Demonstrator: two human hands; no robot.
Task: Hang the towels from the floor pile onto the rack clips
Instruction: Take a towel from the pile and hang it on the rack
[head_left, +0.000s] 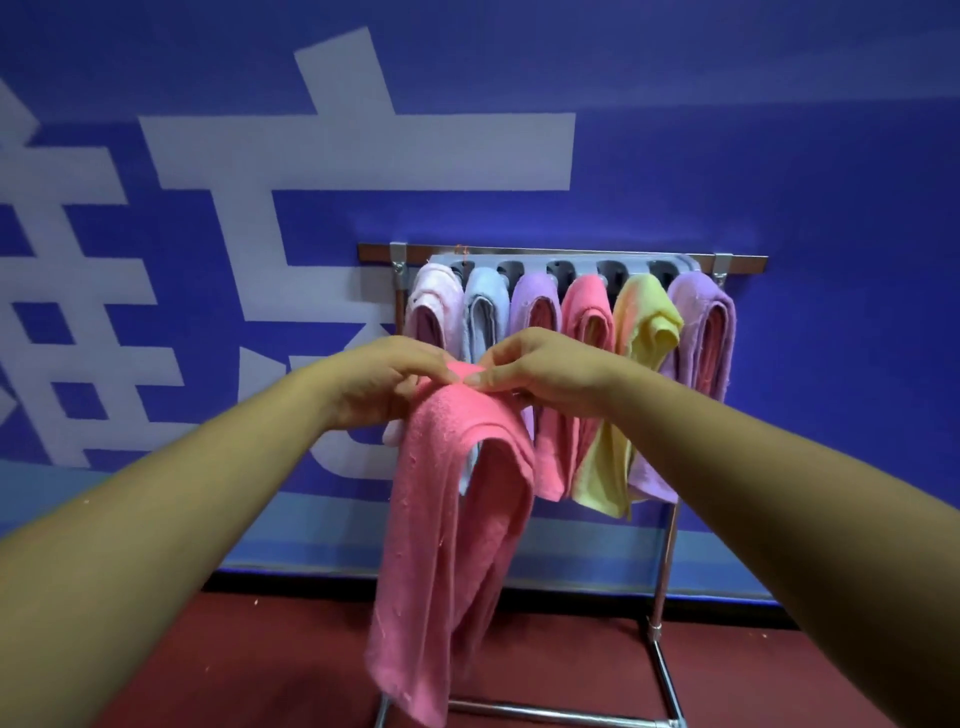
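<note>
Pinched pink towel (452, 519) at top fold with left grip (382, 382) and right grip (537, 366); looked soft, light, droopy.

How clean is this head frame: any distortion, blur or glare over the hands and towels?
Head view: strong wide-angle distortion, the rack bar slants and the forearms swell toward the corners; lighting even, no glare; left hand, right hand and the pink towel they pinch look slightly soft; hung towels are distinguishable by colour.
</note>
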